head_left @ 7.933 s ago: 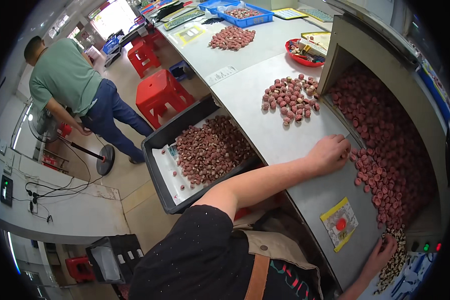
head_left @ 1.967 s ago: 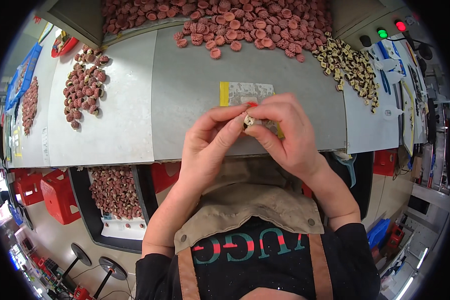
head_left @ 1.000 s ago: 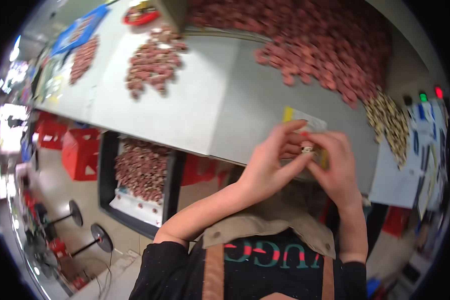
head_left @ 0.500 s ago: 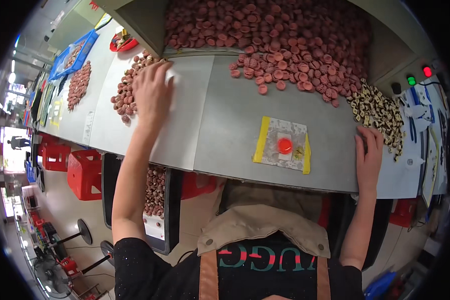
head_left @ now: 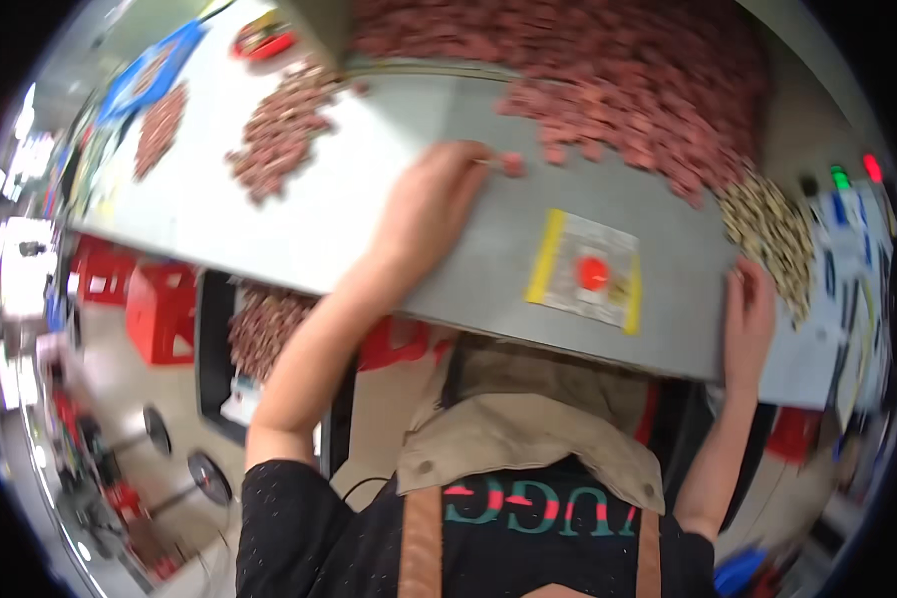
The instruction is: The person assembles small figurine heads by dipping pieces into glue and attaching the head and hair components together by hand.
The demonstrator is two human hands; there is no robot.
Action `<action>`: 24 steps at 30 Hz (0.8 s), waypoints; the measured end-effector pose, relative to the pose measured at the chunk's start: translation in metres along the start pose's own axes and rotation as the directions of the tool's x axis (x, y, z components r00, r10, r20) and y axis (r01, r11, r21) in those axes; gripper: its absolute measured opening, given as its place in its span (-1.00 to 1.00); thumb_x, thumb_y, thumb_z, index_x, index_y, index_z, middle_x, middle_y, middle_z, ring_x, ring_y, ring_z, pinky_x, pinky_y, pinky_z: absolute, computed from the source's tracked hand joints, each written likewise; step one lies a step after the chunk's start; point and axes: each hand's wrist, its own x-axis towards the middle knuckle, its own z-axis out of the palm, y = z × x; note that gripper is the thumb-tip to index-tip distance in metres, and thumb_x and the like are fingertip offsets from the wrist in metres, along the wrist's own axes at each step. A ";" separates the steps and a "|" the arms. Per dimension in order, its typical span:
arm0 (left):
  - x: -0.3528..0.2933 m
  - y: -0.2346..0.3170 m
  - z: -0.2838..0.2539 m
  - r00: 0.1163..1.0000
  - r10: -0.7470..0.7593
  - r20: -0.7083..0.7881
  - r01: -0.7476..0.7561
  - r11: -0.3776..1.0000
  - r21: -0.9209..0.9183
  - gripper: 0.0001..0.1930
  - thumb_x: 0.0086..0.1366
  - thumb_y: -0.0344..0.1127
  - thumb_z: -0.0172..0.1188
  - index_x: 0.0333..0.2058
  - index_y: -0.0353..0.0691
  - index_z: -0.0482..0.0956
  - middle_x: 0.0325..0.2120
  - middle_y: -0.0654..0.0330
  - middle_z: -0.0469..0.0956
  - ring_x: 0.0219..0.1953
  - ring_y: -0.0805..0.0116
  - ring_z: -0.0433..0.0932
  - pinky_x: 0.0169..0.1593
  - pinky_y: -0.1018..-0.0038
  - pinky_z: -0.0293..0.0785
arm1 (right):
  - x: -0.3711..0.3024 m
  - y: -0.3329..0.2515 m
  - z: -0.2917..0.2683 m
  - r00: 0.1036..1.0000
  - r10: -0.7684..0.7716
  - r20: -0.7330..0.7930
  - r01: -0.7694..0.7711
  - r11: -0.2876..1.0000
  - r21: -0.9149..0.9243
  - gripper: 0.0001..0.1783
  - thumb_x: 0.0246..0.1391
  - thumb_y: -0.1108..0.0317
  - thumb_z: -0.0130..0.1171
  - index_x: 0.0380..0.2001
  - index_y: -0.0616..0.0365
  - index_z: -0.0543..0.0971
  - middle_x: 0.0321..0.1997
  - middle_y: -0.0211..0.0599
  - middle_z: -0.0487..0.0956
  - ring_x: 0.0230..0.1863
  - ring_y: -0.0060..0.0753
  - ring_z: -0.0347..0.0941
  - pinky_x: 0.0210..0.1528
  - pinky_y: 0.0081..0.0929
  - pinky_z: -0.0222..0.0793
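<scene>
My left hand (head_left: 431,204) reaches over the middle of the table, blurred by motion. Its fingertips are pinched at a small pink cup-shaped piece (head_left: 511,164), apart from the big heap of pink pieces (head_left: 608,120). At the table's right side, my right hand (head_left: 750,314) has its fingers curled together beside a pile of small beige-and-black pieces (head_left: 772,234); whatever they hold is hidden. Between the hands lies a grey patterned square pad with yellow taped edges (head_left: 613,299), bearing a round red spot (head_left: 592,272).
On the white left part of the table (head_left: 339,214) lies a loose pile of pinkish pieces (head_left: 284,130). Farther left are another pile (head_left: 161,130), a blue tray (head_left: 149,75) and a red dish (head_left: 264,40). A black bin (head_left: 214,359) with similar pieces stands below the front edge.
My left hand has moved right, from the pile on the white surface to a pink piece near the big heap. My right hand's fingers have curled in more. The whole view has shifted slightly.
</scene>
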 end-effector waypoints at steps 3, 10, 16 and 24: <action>-0.021 0.024 -0.004 0.896 -0.409 0.172 0.414 0.634 -0.653 -0.80 0.29 -0.36 0.05 -0.15 -0.31 0.48 -0.40 0.24 0.49 -0.35 0.53 0.45 -0.23 0.59 0.39 | -0.003 -0.030 0.010 0.997 0.018 0.080 -0.030 0.987 0.159 -0.80 0.16 0.41 0.03 -0.16 0.23 0.44 -0.20 -0.31 0.47 -0.15 -0.51 0.39 -0.07 -0.50 0.30; -0.043 0.052 0.015 0.894 -0.362 0.265 0.382 0.303 -0.873 -0.75 0.26 -0.36 0.11 -0.10 -0.27 0.40 -0.38 0.35 0.49 -0.33 0.66 0.45 -0.22 0.72 0.37 | 0.030 -0.083 0.047 0.861 -0.353 0.367 0.370 0.929 0.024 -0.83 0.05 0.49 0.10 -0.25 0.24 0.49 -0.22 -0.25 0.44 -0.20 -0.28 0.39 -0.13 -0.51 0.29; -0.055 0.053 0.017 0.825 -0.299 0.479 0.485 -0.057 -0.872 -0.66 0.30 -0.29 0.08 -0.01 -0.31 0.37 -0.25 0.25 0.49 -0.24 0.55 0.49 -0.12 0.58 0.43 | 0.009 -0.087 0.054 0.874 -0.358 0.327 0.363 0.930 0.049 -0.73 0.03 0.50 0.10 -0.14 0.20 0.47 -0.15 -0.22 0.41 -0.16 -0.28 0.39 -0.13 -0.49 0.31; -0.059 0.050 0.027 0.818 -0.355 0.453 0.412 -0.189 -0.891 -0.64 0.33 -0.36 -0.01 0.07 -0.33 0.31 -0.16 0.21 0.46 -0.19 0.49 0.47 -0.04 0.55 0.38 | 0.026 -0.078 0.036 0.871 -0.253 0.421 0.206 0.966 0.153 -0.60 0.04 0.51 0.08 0.00 0.15 0.39 -0.11 -0.23 0.42 -0.16 -0.32 0.41 -0.09 -0.46 0.35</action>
